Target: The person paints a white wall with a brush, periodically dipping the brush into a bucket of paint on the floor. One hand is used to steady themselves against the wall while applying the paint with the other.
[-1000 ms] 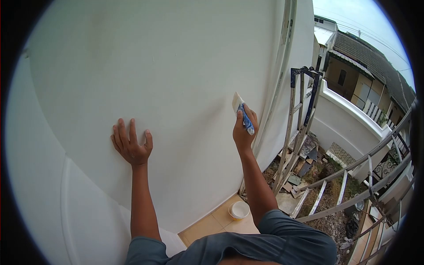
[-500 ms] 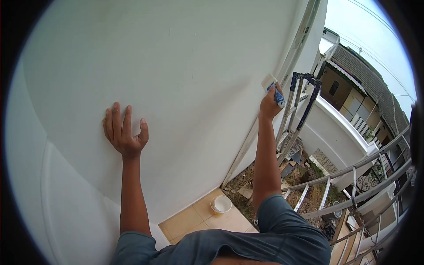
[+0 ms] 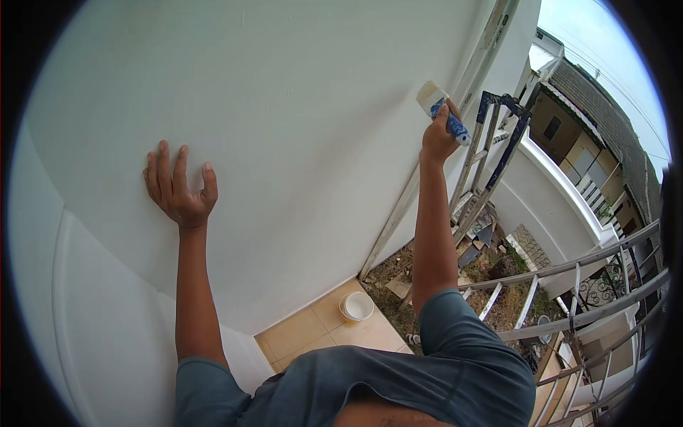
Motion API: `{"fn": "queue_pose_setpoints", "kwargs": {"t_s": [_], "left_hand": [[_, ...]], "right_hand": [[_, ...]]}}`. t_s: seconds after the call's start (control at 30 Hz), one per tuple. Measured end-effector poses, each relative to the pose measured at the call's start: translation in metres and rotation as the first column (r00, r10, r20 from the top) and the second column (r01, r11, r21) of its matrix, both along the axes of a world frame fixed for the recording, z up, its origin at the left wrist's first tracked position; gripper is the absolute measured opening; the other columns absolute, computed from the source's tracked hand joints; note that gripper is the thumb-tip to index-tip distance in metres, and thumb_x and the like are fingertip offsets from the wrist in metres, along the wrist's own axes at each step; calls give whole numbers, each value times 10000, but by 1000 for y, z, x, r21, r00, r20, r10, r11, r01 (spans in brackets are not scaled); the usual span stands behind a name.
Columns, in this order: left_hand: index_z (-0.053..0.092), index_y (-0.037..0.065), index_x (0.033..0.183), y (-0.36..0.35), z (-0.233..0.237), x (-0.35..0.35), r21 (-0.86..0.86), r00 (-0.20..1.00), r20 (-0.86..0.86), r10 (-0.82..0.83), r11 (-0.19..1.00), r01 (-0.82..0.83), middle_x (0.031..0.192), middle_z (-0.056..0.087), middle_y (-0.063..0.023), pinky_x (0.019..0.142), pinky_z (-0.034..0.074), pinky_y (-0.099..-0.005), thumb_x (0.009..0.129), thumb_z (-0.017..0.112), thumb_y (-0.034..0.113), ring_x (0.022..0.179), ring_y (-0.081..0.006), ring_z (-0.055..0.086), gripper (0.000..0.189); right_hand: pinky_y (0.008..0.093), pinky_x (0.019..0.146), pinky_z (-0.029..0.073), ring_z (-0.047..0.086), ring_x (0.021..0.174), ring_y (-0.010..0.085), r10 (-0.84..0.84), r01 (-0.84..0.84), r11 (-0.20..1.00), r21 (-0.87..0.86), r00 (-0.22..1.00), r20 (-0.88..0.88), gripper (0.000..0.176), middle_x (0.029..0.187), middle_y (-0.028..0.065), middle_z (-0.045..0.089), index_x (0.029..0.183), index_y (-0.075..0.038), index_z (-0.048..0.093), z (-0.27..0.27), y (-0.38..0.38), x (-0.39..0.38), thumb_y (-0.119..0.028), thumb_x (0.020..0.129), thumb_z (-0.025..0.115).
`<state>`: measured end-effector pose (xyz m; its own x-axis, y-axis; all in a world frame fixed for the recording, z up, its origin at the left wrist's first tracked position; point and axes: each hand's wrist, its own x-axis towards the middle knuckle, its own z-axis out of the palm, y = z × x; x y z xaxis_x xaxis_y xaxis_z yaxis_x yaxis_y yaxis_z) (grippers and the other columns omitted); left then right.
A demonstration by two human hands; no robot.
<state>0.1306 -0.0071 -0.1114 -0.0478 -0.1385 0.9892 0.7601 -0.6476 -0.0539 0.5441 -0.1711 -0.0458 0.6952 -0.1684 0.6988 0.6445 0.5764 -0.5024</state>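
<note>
A paintbrush (image 3: 457, 129) with a blue, paint-spotted handle is gripped in my right hand (image 3: 440, 139), its pale bristles angled up and left against the white wall (image 3: 320, 164) near the wall's right edge. Further left, my left hand (image 3: 181, 196) rests on the same wall with fingers spread and nothing in it. Down on the tiled floor, between my arms, stands a small white bucket (image 3: 356, 307) with white contents.
A metal ladder (image 3: 491, 164) with a dark blue top stands just right of my right hand. Curved metal railing (image 3: 541, 274) runs across the lower right. Beyond the tiles (image 3: 295, 336) lies rough ground with debris, then a low white boundary wall (image 3: 544, 203) and a house (image 3: 569, 135).
The brush tip has moved slightly up and left along the wall, with more of the brush showing. My left hand stays spread on the wall; the whole view has shifted a little.
</note>
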Motion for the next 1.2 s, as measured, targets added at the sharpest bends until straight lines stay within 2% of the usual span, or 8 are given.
{"fn": "queue_pose_setpoints", "kwargs": {"t_s": [0.1,0.37,0.63,0.77,0.83,0.93,1.03,1.2], "left_hand": [[674,108,1235,-1,-1,0,18,999,-14,34,999,-34,1430,574,-135,1161,312,-483,894,644,369,1376,-330,472,430],[580,136,1363,-6,-45,-1,-3,971,-119,209,978,-211,1489,503,-165,1163,292,-512,951,542,446,1411,-352,421,517],[529,125,1419,-5,-60,-3,4,961,-132,243,969,-245,1527,451,-172,1193,228,-529,963,517,462,1449,-365,367,567],[528,133,1423,-4,-60,-4,10,962,-146,232,972,-233,1521,459,-166,1190,237,-530,953,524,461,1447,-364,370,573],[531,151,1422,-2,-57,0,15,969,-139,206,979,-206,1514,469,-160,1192,242,-522,952,520,467,1440,-357,381,566],[540,188,1416,-4,-54,-3,-7,975,-127,181,983,-184,1503,487,-149,1196,252,-509,953,508,482,1423,-348,405,549],[545,197,1412,-6,-65,-7,-36,973,-132,189,980,-195,1504,490,-139,1189,267,-509,950,509,477,1417,-349,414,541],[542,187,1417,-2,-62,-6,-22,981,-122,154,987,-158,1511,481,-142,1185,263,-521,931,546,442,1415,-369,409,549]], "right_hand": [[316,822,562,695,961,191,-185,213,964,-157,967,177,173,1085,108,707,1107,25,697,-8,9,-10,-28,985,586],[340,824,558,693,967,226,807,-479,563,-673,495,323,130,1132,128,729,1057,-75,727,-21,-33,-108,-39,944,676],[303,726,521,634,869,182,-243,241,970,34,951,191,114,1093,105,633,1034,-8,681,-10,0,-19,-8,975,584],[368,746,531,651,858,303,283,-97,939,-331,765,579,89,1163,126,641,1002,-66,681,-19,-1,-129,-36,918,675],[355,802,547,674,924,295,821,-476,571,-669,347,454,113,1147,121,677,1019,-58,692,-16,-21,-164,-120,927,713],[351,851,552,677,977,251,914,-594,405,-695,251,319,187,1084,108,710,1063,-46,701,-14,-21,-166,-205,967,692],[361,924,560,658,984,181,795,-710,563,-422,605,43,236,1054,92,701,1104,-19,698,-1,-6,-110,-228,1017,631],[321,911,524,632,1029,188,-99,110,991,-80,986,134,174,1088,119,670,1077,-5,674,-12,-7,-58,-146,1014,592]]}}
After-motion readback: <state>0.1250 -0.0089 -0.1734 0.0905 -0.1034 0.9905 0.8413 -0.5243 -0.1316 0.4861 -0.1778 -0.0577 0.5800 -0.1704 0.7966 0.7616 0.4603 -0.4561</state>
